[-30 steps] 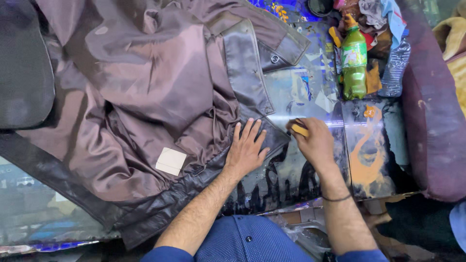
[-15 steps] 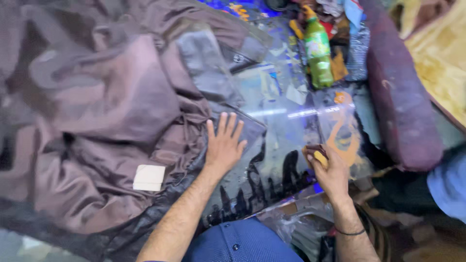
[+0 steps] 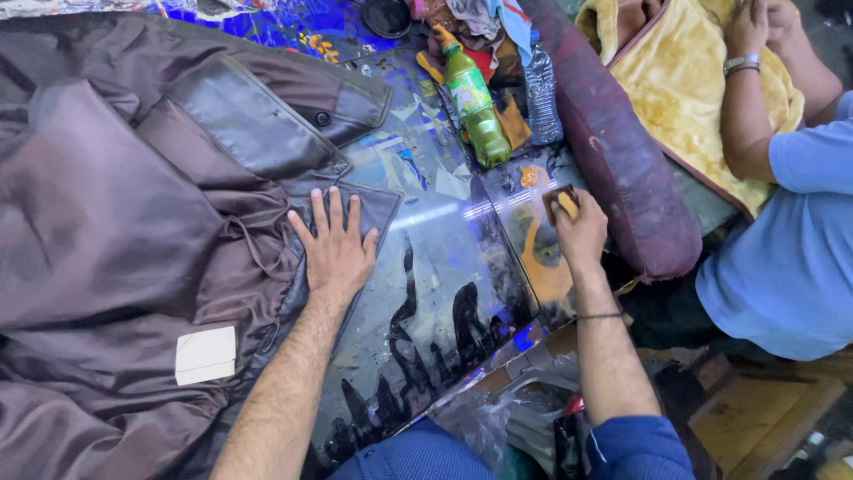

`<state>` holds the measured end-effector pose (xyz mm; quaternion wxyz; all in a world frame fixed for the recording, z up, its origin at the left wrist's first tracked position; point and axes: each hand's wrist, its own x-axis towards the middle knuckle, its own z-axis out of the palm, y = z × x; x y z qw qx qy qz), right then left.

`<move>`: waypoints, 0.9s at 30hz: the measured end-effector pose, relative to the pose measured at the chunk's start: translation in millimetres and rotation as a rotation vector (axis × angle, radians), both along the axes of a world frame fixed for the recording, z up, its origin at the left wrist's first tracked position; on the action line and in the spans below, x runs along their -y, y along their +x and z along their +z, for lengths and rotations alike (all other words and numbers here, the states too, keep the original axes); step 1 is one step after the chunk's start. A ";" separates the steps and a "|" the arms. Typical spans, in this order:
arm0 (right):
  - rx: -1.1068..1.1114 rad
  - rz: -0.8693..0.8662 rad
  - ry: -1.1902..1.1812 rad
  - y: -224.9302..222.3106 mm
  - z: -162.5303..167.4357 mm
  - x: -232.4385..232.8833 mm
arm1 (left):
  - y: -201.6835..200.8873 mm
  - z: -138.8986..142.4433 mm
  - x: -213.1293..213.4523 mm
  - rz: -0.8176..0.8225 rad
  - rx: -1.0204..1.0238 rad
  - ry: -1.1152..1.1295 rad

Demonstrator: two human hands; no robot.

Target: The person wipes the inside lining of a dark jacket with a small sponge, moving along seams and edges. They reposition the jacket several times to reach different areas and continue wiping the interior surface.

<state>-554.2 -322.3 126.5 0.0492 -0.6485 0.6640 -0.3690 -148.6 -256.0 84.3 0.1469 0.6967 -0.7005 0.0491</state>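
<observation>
Left hand (image 3: 336, 249) spread flat, pinning brown jacket (image 3: 133, 231) at 9 o'clock; right hand (image 3: 579, 233) closed on yellow sponge (image 3: 563, 203) at 3 o'clock for dabbing.

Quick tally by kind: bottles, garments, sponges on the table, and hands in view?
Bottles: 2, a green bottle and a clear bottle.
Garments: 2, a brown jacket and a yellow garment.
Sponges: 1, a sponge in the right hand.
Hands: 3, also the left hand and a co-worker's hand.
Total: 8.
</observation>
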 end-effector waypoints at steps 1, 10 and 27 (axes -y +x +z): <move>-0.025 -0.001 -0.028 4.2 1.9 15.7 | -0.1 0.3 -0.1 -0.001 -0.005 -0.007; -0.071 -0.014 -0.076 18.0 -10.7 66.0 | 1.2 7.5 0.0 0.011 -0.042 0.006; 0.960 0.121 0.249 -25.9 -22.3 57.2 | -1.3 7.5 0.4 0.022 -0.025 0.016</move>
